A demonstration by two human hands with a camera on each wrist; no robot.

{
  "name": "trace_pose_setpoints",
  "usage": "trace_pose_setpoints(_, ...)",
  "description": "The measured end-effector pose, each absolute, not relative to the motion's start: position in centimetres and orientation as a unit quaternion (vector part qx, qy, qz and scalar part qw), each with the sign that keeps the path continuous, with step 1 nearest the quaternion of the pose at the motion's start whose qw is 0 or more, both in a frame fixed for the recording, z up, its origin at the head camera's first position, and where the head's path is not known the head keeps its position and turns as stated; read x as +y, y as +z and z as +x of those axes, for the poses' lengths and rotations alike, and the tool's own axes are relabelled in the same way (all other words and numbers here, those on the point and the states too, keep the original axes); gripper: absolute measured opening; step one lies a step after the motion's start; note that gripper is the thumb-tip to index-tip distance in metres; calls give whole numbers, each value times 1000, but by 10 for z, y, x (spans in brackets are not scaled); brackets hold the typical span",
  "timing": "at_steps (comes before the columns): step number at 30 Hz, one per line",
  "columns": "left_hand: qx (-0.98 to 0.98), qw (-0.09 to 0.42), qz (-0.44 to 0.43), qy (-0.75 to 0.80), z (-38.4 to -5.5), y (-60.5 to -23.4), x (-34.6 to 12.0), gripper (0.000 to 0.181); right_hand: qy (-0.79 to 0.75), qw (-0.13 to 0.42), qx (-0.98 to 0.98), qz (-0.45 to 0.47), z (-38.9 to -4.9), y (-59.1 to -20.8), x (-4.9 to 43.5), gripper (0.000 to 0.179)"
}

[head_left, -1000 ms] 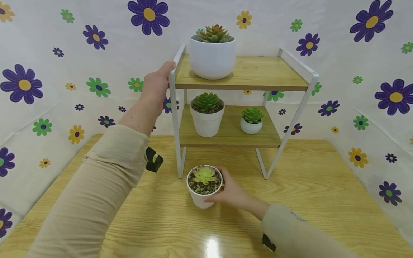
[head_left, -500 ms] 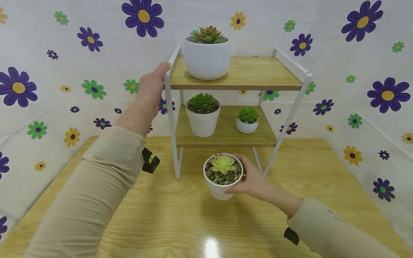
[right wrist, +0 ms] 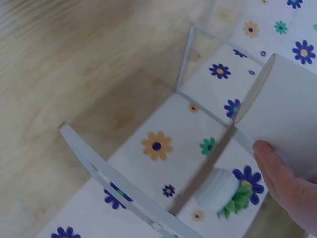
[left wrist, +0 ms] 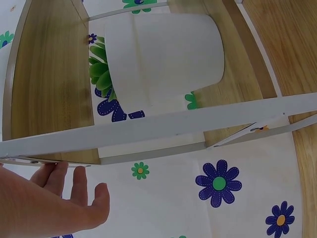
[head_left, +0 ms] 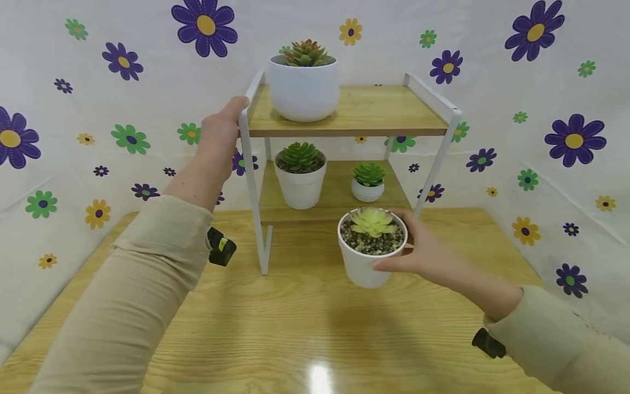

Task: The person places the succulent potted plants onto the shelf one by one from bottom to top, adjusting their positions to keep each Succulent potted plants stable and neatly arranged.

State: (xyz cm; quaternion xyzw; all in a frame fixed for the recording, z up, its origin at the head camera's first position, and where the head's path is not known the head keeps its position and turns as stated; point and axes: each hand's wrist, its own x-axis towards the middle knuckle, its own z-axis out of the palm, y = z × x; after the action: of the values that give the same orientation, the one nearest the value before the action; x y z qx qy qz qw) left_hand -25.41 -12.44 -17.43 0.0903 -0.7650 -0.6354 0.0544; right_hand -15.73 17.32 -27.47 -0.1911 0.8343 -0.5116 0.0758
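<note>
My right hand (head_left: 433, 249) grips a white pot with a pale green succulent (head_left: 372, 223) and gravel, thumb on the near side and fingers round the far right. The pot is in the air before the lower shelf, its shadow on the table below. In the right wrist view, the hand's fingers (right wrist: 280, 171) lie along the white pot (right wrist: 290, 111). My left hand (head_left: 216, 139) holds the top left corner of the two-tier plant shelf (head_left: 394, 112). Its fingers (left wrist: 79, 186) press against the outside of the white frame in the left wrist view.
On the top board stands a large white pot (head_left: 305, 90) with a reddish succulent. The lower board (head_left: 339, 189) bears a medium potted succulent (head_left: 301, 186) and a small one (head_left: 368, 189). The wooden table (head_left: 275, 334) backs onto a flower-patterned cloth (head_left: 123, 104).
My right hand has lifted the potted succulent off the table and carried it right and up toward the lower shelf. The left hand stays on the shelf corner; the head view has shifted slightly.
</note>
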Motion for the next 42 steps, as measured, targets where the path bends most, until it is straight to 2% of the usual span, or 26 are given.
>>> trace_pose_setpoints(12,-762,58,88,-639,-255,-175,-124,63,-477,57,868,-127,-160,-193,202,75)
trace_pose_setpoints(17,-767,59,89,-633,-254,-176,-124,65,-464,47,876,-126,-173,-162,219,72)
trace_pose_setpoints(26,-765,62,90,-635,-254,-175,-123,65,-480,-2,863,-156,-205,-118,243,56)
trace_pose_setpoints(33,-762,63,92,-638,-254,-176,-123,65,-465,-30,879,-103,-219,-93,228,66)
trace_pose_setpoints(42,-766,62,92,-634,-254,-176,-122,66,-494,-30,866,-68,-238,-80,204,68)
